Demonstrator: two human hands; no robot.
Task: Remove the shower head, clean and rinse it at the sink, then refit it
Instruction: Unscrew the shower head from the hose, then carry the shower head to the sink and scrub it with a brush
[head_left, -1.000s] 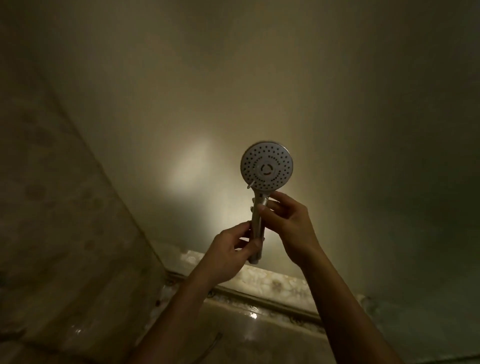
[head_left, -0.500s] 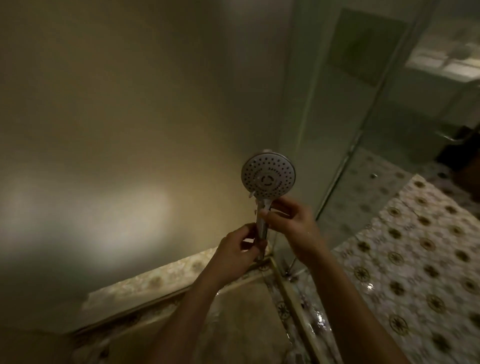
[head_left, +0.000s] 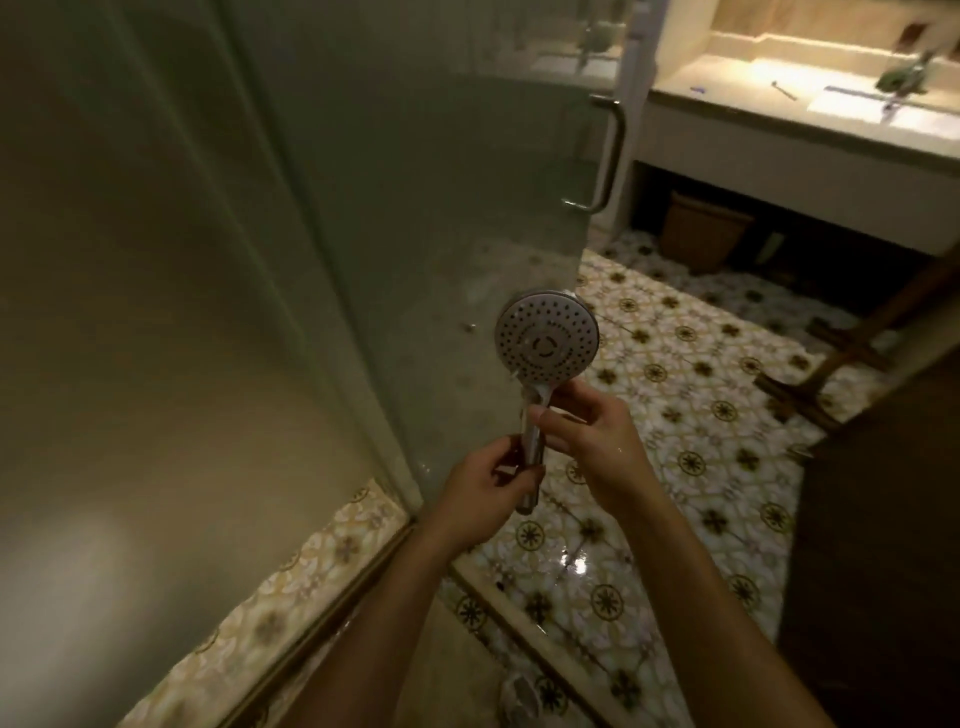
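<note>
The round chrome shower head (head_left: 545, 343) is held upright in front of me, its nozzle face toward the camera. No hose is attached to its handle. My left hand (head_left: 485, 491) grips the lower end of the handle. My right hand (head_left: 587, 434) pinches the handle just below the head. The lit sink counter (head_left: 769, 111) with its tap (head_left: 904, 78) lies at the top right, well beyond my hands.
A frosted glass shower door (head_left: 441, 208) with a chrome pull handle (head_left: 610, 156) stands open right behind the shower head. Wet patterned floor tiles (head_left: 701, 441) stretch toward the counter. A brown bin (head_left: 704, 234) sits under it. A wooden frame (head_left: 841, 364) leans at right, beside a dark panel.
The view has swung right from the plain shower wall to the glass door, the tiled floor and the sink counter. Both hands keep the same hold on the shower head.
</note>
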